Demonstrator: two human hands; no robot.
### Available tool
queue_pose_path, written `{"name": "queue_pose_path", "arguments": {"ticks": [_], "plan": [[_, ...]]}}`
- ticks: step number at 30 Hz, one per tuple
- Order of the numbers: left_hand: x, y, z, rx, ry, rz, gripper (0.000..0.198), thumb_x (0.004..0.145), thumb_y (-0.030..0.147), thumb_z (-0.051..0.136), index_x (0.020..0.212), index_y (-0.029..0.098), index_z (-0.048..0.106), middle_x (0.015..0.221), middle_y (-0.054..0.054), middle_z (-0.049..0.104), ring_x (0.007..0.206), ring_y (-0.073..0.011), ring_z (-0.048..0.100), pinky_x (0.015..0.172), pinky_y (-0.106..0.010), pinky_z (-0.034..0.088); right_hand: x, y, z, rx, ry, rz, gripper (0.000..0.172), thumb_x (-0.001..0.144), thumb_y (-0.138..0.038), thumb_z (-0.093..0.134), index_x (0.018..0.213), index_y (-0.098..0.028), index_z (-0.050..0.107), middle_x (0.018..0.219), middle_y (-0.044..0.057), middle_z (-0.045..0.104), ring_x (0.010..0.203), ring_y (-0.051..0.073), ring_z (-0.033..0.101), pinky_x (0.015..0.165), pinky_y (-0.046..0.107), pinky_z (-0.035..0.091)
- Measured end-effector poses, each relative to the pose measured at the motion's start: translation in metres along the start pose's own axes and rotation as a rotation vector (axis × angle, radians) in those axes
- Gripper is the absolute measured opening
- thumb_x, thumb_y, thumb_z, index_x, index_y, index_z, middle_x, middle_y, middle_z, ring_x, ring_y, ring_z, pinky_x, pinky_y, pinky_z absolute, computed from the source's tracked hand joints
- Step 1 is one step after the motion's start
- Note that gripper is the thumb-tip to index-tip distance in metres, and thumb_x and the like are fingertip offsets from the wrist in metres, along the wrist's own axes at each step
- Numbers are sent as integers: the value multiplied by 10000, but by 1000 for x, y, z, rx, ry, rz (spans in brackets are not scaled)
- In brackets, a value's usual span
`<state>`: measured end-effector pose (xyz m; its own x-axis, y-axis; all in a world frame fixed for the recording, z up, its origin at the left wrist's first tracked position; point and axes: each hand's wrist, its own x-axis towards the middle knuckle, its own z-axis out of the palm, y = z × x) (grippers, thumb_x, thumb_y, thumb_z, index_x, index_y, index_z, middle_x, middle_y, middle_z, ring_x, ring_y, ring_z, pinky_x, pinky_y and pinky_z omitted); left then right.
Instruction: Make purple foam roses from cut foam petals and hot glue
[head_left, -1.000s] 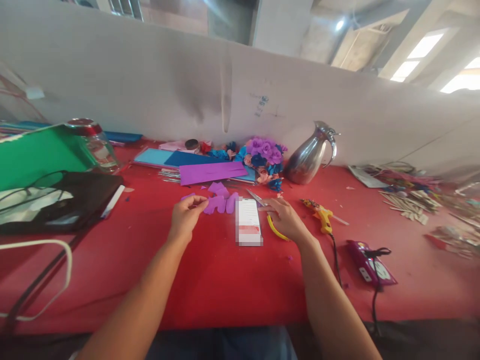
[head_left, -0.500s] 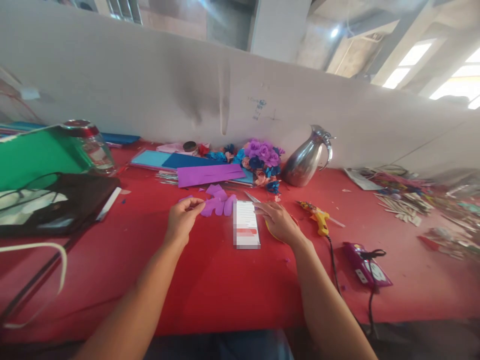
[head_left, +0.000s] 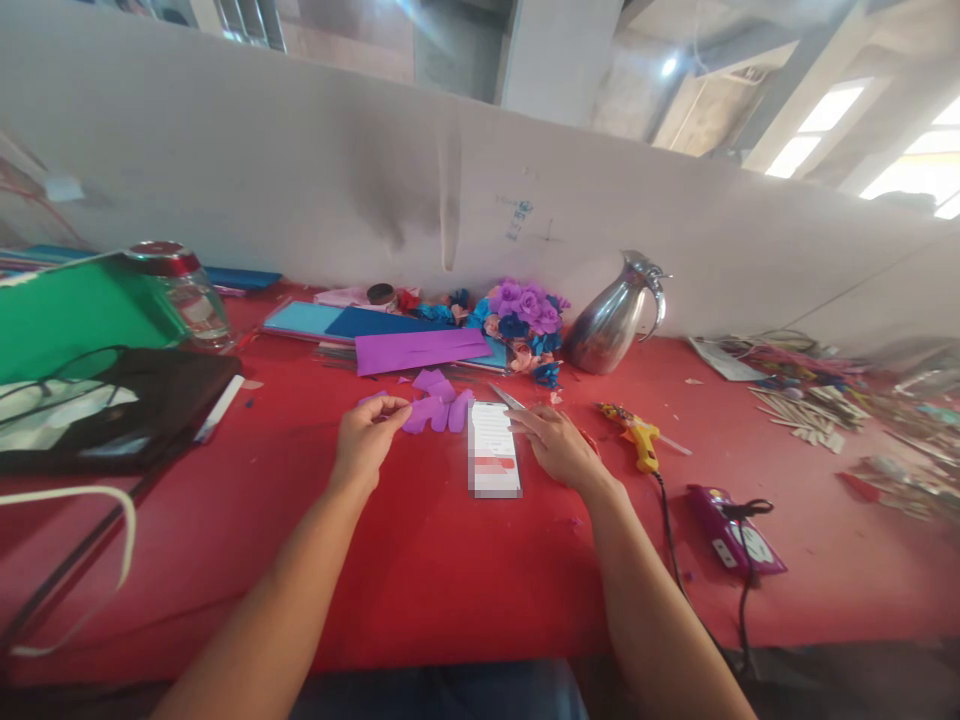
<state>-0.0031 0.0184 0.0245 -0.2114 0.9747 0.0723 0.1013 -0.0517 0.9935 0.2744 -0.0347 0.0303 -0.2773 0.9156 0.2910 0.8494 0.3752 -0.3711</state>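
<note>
My left hand [head_left: 367, 438] rests on the red table [head_left: 420, 570], its fingers pinched on a small purple paper piece at the edge of a pile of purple cut-outs [head_left: 439, 408]. My right hand [head_left: 553, 444] lies flat with fingers stretched out beside a phone [head_left: 493, 449], covering the yellow handles of scissors whose blades [head_left: 507, 397] stick out beyond the fingertips. A purple paper sheet [head_left: 420, 349] lies behind the pile.
A yellow glue gun [head_left: 636, 432] and a purple power strip [head_left: 739, 541] lie to the right. A steel jug [head_left: 613, 318], paper flowers [head_left: 525, 310], blue sheets [head_left: 352, 320], a glass jar [head_left: 187, 292], a green sheet [head_left: 67, 312] and a black bag [head_left: 127, 400] ring the table.
My right hand has slid left over the yellow scissor handles toward the phone. My left hand stays pinched at the purple cut-outs.
</note>
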Motion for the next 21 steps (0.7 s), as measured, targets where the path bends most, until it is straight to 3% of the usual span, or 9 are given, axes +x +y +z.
{"name": "queue_pose_path", "arguments": {"ticks": [5,10,18,21], "plan": [[-1,2,0,11,14,-6,228,572,367,723,687,173,689,712,-22,658,668,-141,535,645,-256,406,0,-4,-4,33,119,19,457,871,-58,393,1250,-230,581,1042,77,696,1008,202,605,878,345,482],[-1,1,1,-6,5,-16,225,568,355,723,691,170,689,727,-19,660,663,-131,533,641,-248,402,0,-8,-6,53,134,27,485,835,-32,406,1240,-227,588,987,62,717,992,209,607,887,358,483],[-1,3,1,-20,24,-10,245,542,364,730,680,167,686,714,-20,649,659,-131,527,632,-243,399,-3,-8,-10,139,10,-58,641,704,39,413,1248,-254,583,972,8,744,1034,183,636,920,351,487],[-1,3,1,-27,18,-18,232,552,352,723,685,166,686,684,-7,633,630,-119,511,615,-238,387,-5,-8,-12,188,-50,-109,728,648,67,374,1263,-265,580,1059,0,726,1025,159,653,906,319,504]]}}
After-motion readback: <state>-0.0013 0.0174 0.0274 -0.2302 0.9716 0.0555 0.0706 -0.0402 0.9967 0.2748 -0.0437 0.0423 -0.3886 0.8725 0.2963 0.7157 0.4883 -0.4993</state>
